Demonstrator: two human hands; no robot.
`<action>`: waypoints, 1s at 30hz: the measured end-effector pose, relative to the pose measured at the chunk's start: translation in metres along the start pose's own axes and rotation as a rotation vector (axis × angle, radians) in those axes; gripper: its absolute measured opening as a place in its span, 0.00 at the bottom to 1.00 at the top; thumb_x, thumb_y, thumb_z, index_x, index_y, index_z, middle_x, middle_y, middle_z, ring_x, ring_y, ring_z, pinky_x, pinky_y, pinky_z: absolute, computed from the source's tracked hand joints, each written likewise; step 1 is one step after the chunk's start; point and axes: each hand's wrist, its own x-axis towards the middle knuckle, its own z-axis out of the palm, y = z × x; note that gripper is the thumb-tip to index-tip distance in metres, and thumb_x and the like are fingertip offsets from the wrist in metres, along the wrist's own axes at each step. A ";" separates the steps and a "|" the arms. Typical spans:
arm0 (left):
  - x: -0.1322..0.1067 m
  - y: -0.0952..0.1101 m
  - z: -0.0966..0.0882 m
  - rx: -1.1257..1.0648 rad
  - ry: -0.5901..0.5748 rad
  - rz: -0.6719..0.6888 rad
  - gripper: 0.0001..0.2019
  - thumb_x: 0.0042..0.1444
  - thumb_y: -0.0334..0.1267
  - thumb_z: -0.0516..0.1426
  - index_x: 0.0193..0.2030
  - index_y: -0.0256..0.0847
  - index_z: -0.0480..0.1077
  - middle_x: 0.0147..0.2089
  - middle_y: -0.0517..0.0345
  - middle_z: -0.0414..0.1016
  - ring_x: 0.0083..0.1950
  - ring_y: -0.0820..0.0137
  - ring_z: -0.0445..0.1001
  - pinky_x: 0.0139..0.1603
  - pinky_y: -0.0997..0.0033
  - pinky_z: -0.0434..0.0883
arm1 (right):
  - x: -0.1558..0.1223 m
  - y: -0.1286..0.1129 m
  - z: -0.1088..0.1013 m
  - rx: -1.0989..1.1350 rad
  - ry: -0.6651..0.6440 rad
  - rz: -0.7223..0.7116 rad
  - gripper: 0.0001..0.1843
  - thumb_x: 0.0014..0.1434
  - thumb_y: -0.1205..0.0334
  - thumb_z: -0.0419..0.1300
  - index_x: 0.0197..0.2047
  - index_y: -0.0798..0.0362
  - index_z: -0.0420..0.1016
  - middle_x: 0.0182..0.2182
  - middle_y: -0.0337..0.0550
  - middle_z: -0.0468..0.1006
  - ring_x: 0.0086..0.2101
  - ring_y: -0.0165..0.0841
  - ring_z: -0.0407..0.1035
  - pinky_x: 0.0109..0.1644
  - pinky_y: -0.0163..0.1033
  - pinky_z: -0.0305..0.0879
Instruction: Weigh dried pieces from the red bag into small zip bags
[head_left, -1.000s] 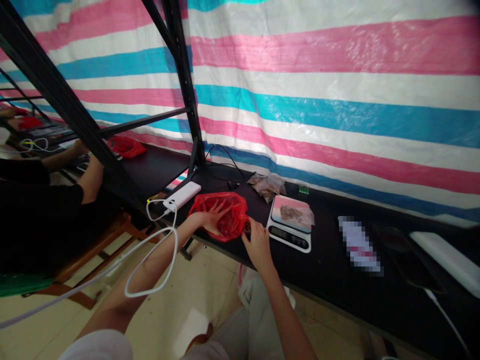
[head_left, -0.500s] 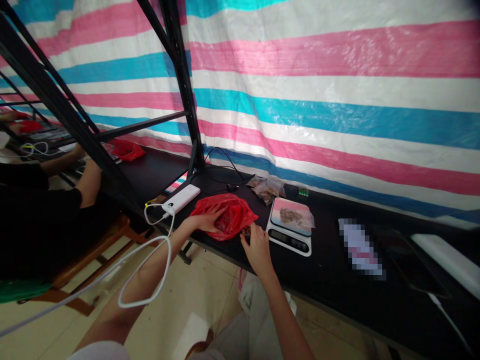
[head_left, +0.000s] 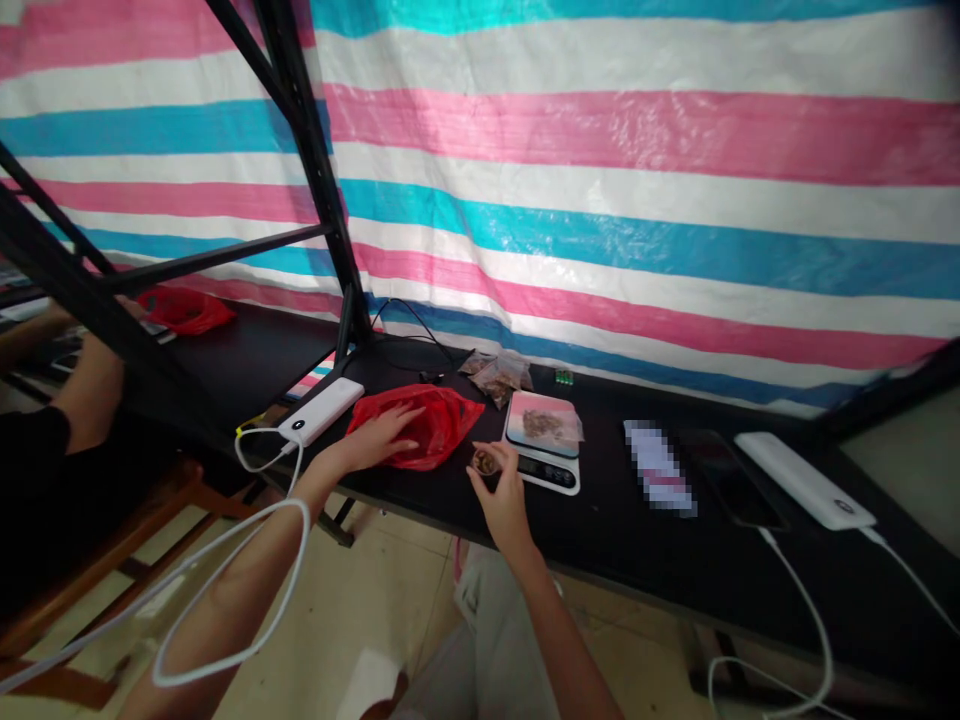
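Observation:
My left hand (head_left: pixel 384 436) lies flat with fingers stretched out on a red plastic bag (head_left: pixel 439 427) on the black table (head_left: pixel 615 540). My right hand (head_left: pixel 498 489) is just right of the bag, fingers pinched round a small brownish clump (head_left: pixel 484 462). Right beside it stands a white digital scale (head_left: pixel 543 441) with a clear packet of brown bits on its platform. Several small clear packets (head_left: pixel 496 374) of the same brown stuff lie behind the scale.
A white power bank (head_left: pixel 319 410) with a white cable lies left of the bag. A black phone (head_left: pixel 730 477) and another white power bank (head_left: pixel 804 479) sit at the right. Black rack posts (head_left: pixel 309 165) rise at left. Another person's arm (head_left: pixel 90 385) rests by a second red bag (head_left: pixel 178 308).
My right hand has drawn back from the bag's edge holding a small brownish clump. My left hand has flattened on the bag. The camera view has shifted right.

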 end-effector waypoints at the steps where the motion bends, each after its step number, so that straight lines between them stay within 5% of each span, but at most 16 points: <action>1: -0.002 0.009 -0.005 0.001 0.078 0.032 0.24 0.58 0.43 0.48 0.62 0.45 0.54 0.63 0.51 0.57 0.63 0.63 0.56 0.60 0.61 0.56 | -0.001 0.001 -0.009 0.025 0.015 0.021 0.19 0.55 0.61 0.55 0.49 0.53 0.57 0.44 0.50 0.73 0.45 0.36 0.68 0.49 0.43 0.64; 7: 0.013 0.094 -0.004 -0.056 0.480 0.198 0.15 0.60 0.37 0.46 0.52 0.46 0.64 0.55 0.56 0.66 0.56 0.68 0.63 0.58 0.65 0.59 | 0.005 0.014 -0.086 -0.106 0.108 0.080 0.18 0.52 0.59 0.58 0.46 0.52 0.63 0.44 0.49 0.72 0.41 0.37 0.69 0.45 0.44 0.66; 14: 0.124 0.165 0.052 -0.045 0.341 0.431 0.36 0.49 0.51 0.57 0.61 0.37 0.52 0.59 0.44 0.60 0.60 0.59 0.58 0.58 0.58 0.58 | 0.029 0.046 -0.159 -0.224 0.123 0.082 0.22 0.52 0.59 0.57 0.50 0.54 0.62 0.45 0.51 0.71 0.42 0.38 0.69 0.45 0.45 0.66; 17: 0.163 0.178 0.069 0.036 0.256 0.418 0.43 0.43 0.55 0.59 0.61 0.29 0.53 0.57 0.36 0.63 0.57 0.53 0.61 0.56 0.56 0.58 | 0.034 0.055 -0.175 -0.227 0.114 0.110 0.26 0.51 0.59 0.57 0.53 0.55 0.58 0.44 0.52 0.73 0.42 0.39 0.69 0.44 0.46 0.65; 22: 0.182 0.179 0.082 0.030 0.247 0.370 0.32 0.45 0.50 0.59 0.55 0.34 0.64 0.49 0.40 0.71 0.52 0.53 0.67 0.53 0.53 0.60 | 0.043 0.057 -0.187 -0.265 0.069 0.137 0.22 0.50 0.59 0.57 0.48 0.53 0.60 0.44 0.50 0.74 0.43 0.39 0.70 0.45 0.46 0.65; 30: 0.167 0.166 0.075 -0.926 0.201 0.376 0.33 0.41 0.40 0.64 0.56 0.38 0.63 0.50 0.49 0.71 0.45 0.68 0.72 0.46 0.68 0.67 | 0.085 0.023 -0.185 -0.505 -0.082 -0.121 0.18 0.53 0.66 0.55 0.49 0.50 0.65 0.45 0.45 0.72 0.44 0.36 0.67 0.48 0.44 0.62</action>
